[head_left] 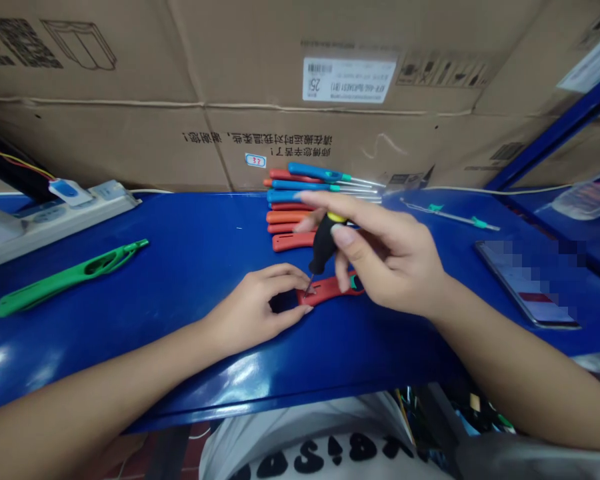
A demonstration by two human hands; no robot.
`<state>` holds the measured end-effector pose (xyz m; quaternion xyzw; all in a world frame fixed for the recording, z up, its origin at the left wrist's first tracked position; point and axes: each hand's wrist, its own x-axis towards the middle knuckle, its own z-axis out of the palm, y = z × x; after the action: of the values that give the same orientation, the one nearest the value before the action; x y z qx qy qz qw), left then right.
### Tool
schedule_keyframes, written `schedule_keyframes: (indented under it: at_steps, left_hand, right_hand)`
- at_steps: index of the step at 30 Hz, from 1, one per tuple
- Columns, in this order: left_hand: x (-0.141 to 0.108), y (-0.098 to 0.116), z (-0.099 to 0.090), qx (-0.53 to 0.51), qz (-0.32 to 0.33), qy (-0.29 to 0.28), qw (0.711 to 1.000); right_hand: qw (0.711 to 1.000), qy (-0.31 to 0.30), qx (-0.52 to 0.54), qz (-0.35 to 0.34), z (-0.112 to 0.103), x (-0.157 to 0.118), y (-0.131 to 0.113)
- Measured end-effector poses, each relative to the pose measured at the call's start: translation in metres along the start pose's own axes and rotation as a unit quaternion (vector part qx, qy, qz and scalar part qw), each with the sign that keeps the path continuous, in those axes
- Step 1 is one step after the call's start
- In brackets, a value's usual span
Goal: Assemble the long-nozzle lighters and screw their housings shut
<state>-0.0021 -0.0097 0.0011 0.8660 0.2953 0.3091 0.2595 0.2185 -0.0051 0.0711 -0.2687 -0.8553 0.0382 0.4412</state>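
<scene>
A red plastic handle with a dark, teal-edged part at its right end lies on the blue table. My left hand pinches its left end between thumb and fingers. A small screwdriver with a black grip and yellow band is in my right hand, its shaft slanting down onto the handle's left end. Whether the tip sits in a screw is too small to tell. Just behind lie several red, orange and blue handles, some with metal rods pointing right; my right hand partly covers them.
A green handle lies at the left, near a white power strip with a plug. To the right are a loose metal rod with green clips, a phone and a clear plastic container. Cardboard boxes wall the back.
</scene>
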Motion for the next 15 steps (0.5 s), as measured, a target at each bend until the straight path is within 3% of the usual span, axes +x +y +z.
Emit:
schedule_keyframes:
  at_steps: [5, 10, 15]
  left_hand:
    - [-0.0015, 0.0004, -0.0004, 0.002, -0.001, -0.009, 1.000]
    - [-0.0010, 0.0034, -0.0017, 0.014, -0.022, -0.016, 1.000]
    - [-0.0001, 0.0028, -0.0022, 0.018, -0.006, -0.019, 1.000]
  right_hand:
    - [0.988, 0.063, -0.115, -0.085, 0.0009, -0.0042, -0.0004]
    - [0.999, -0.010, 0.018, -0.040, 0.0044, -0.0034, -0.0006]
    - [0.993, 0.055, -0.065, -0.076, 0.0054, -0.0023, 0.0026]
